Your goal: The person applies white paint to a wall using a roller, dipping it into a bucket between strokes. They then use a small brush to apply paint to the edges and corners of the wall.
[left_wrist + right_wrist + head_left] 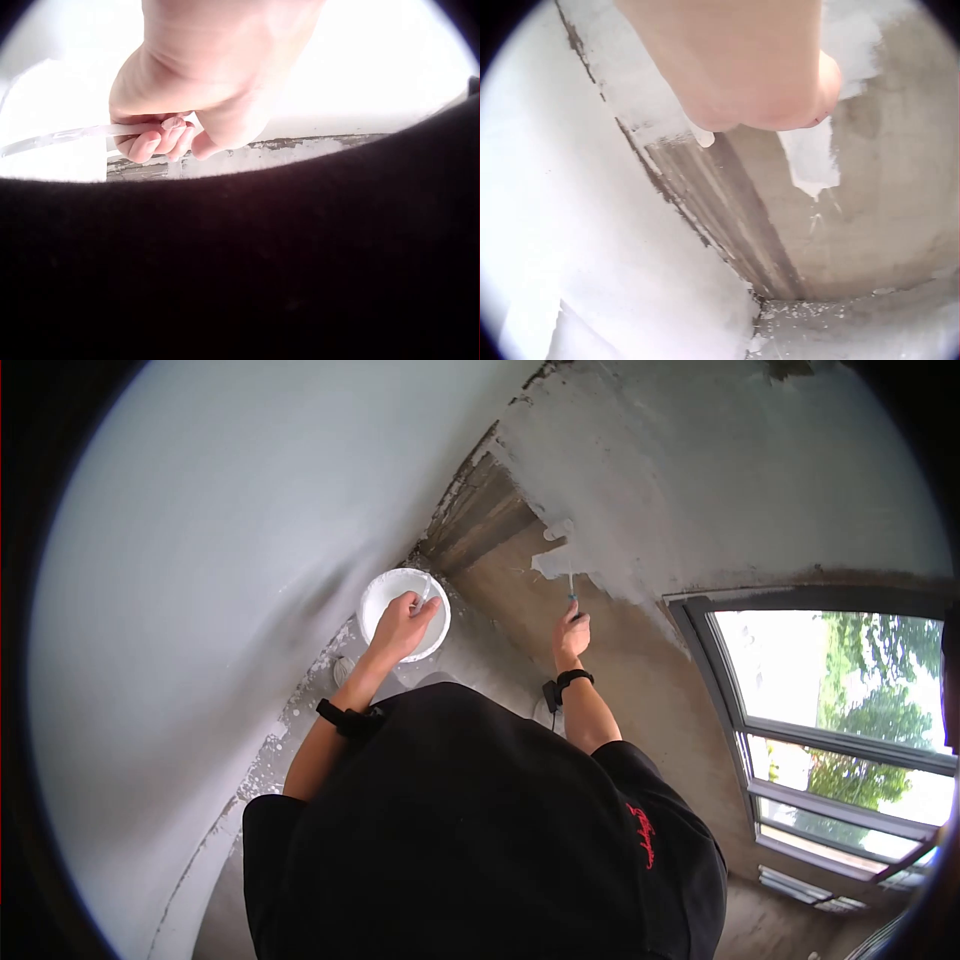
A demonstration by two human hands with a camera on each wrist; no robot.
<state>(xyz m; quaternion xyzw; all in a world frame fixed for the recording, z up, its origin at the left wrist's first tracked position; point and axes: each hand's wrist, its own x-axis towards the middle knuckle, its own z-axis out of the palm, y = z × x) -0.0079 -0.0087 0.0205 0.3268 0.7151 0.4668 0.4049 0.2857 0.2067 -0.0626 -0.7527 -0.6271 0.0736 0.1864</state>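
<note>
My left hand [402, 628] holds a white bucket [368, 605] by its handle [424, 592]. White paint-like material shows inside the bucket. In the left wrist view, the fingers curl round the pale handle [75, 135]. My right hand [572, 635] grips the handle of a small paint roller, whose thin rod [571, 582] runs up to a white roller head [558, 530] at the wall. In the right wrist view, the right hand [742, 75] hides most of the roller. White coating [548, 565] ends in a ragged edge beside bare brown wall [885, 225].
A smooth pale wall [220, 560] stands on the left, meeting the coated wall at a rough, chipped corner. White splatters mark the grey floor [840, 322]. A dark-framed window [840, 700] fills the right side, with trees outside.
</note>
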